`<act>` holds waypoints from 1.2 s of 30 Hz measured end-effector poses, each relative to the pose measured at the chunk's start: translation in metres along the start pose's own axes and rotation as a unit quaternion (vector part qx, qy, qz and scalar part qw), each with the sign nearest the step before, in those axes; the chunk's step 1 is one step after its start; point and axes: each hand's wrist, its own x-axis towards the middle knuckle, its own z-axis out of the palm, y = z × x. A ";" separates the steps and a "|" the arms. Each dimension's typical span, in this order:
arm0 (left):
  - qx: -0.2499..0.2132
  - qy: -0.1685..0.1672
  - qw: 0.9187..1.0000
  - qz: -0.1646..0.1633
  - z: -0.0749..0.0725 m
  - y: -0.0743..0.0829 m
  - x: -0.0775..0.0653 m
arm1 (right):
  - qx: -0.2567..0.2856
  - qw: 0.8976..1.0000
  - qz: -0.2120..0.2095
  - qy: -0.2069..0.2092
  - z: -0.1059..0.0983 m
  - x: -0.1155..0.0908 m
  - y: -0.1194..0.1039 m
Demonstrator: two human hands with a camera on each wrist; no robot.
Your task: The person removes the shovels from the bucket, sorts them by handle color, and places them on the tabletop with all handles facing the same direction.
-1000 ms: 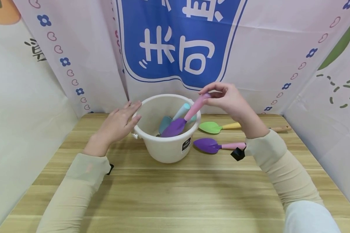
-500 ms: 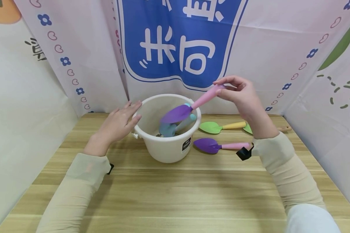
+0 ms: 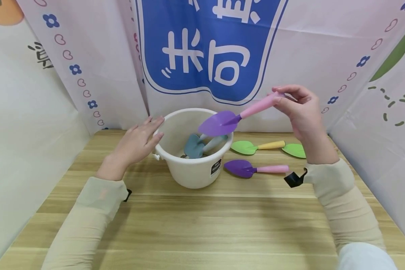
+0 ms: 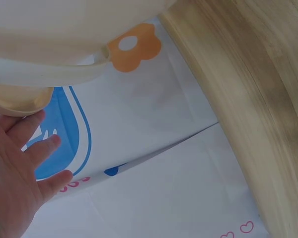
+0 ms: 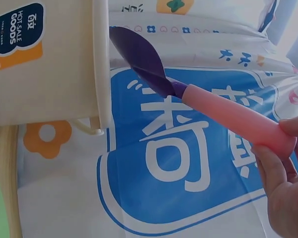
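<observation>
My right hand [image 3: 302, 108] pinches the end of a pink handle on a purple-bladed garden trowel [image 3: 220, 123]. The trowel's blade hangs over the right part of a white bucket's mouth, and in the right wrist view the purple blade [image 5: 141, 57] overlaps the rim. My left hand [image 3: 136, 142] rests with straight fingers on the left rim of the bucket [image 3: 192, 174]. Inside the bucket lie two blue trowels [image 3: 194, 147], their handles leaning toward the right wall. The left wrist view shows the left hand [image 4: 20, 168] with fingertips at the rim.
On the wooden table [image 3: 195, 225], right of the bucket, lie another purple trowel [image 3: 239, 168] with a pink handle and a green trowel [image 3: 244, 147] with a yellow handle. A second green trowel [image 3: 294, 150] is partly behind the right wrist. A printed cloth [image 3: 290, 56] hangs behind.
My right hand has moved right and upward, lifting the purple trowel from inside the bucket to above its rim. The left hand has stayed at the rim.
</observation>
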 end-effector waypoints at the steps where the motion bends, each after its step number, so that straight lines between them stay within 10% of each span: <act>1: 0.000 0.000 1.000 0.000 0.000 0.000 0.000 | 0.002 1.000 -0.005 0.006 -0.003 0.000 -0.001; 36: -0.005 0.000 1.000 -0.003 0.000 -0.001 0.001 | 0.127 0.979 -0.003 0.158 -0.085 -0.025 -0.019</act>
